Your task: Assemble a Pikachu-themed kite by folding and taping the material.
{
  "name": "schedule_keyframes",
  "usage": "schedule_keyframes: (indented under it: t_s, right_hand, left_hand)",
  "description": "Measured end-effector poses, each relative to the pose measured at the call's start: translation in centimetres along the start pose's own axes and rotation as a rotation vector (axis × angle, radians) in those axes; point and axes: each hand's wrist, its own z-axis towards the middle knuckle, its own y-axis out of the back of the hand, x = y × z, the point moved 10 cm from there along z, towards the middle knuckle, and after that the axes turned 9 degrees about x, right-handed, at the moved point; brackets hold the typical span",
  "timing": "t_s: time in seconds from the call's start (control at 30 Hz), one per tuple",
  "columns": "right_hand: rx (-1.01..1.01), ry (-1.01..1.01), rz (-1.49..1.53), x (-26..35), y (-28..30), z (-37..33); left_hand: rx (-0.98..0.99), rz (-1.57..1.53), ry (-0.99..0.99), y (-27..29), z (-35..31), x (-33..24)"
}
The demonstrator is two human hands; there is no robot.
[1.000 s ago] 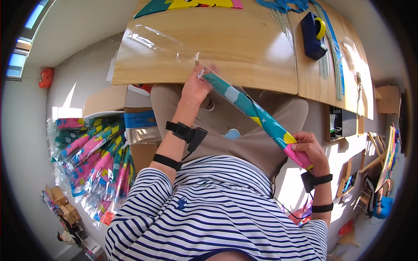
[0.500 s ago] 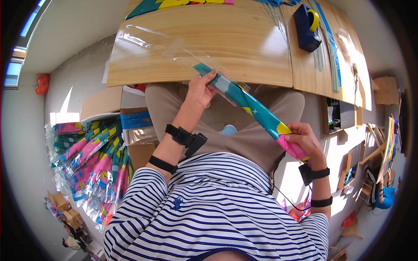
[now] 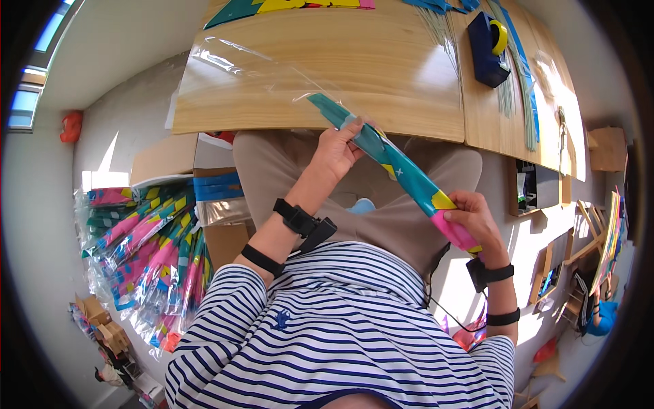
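Note:
A long, narrow roll of teal, yellow and pink sheet (image 3: 411, 178), which looks like a folded kite, slants across my lap. Its teal tip lies over the table's near edge, and its pink end points down to the right. Clear plastic film (image 3: 304, 97) shows around the teal tip. My left hand (image 3: 337, 151) is closed around the upper part, thumb on top. Lower down, my right hand (image 3: 473, 219) grips the roll at its yellow and pink part. The fingers under the roll are partly hidden.
The wooden table (image 3: 327, 61) carries a dark blue tape dispenser (image 3: 485, 51), thin pale sticks (image 3: 528, 112) and colourful sheets (image 3: 293, 5). Many similar wrapped rolls (image 3: 146, 252) are heaped at my left, beside a cardboard box (image 3: 163, 160). An open drawer (image 3: 535, 187) is at right.
My left hand has slid down along the roll, away from its teal tip and towards my right hand. My right hand keeps its grip at the pink end.

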Motion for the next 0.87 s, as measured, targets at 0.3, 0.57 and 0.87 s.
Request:
schedule_keyframes:
  t_s: [0.3, 0.57, 0.87]
  right_hand:
    - [-0.044, -0.077, 0.135, -2.1, 3.0, -3.5]
    - [-0.048, -0.156, 0.113, -2.0, 3.0, -3.8]
    - [0.012, -0.172, 0.07, -1.5, 2.5, -0.5]
  left_hand:
    - [-0.237, 0.192, -0.022, 4.1, -1.3, -2.8]
    - [-0.72, 1.685, -0.593, 8.2, -1.2, -20.1]
    - [-0.653, 2.172, 0.026, 10.6, 8.0, -27.4]
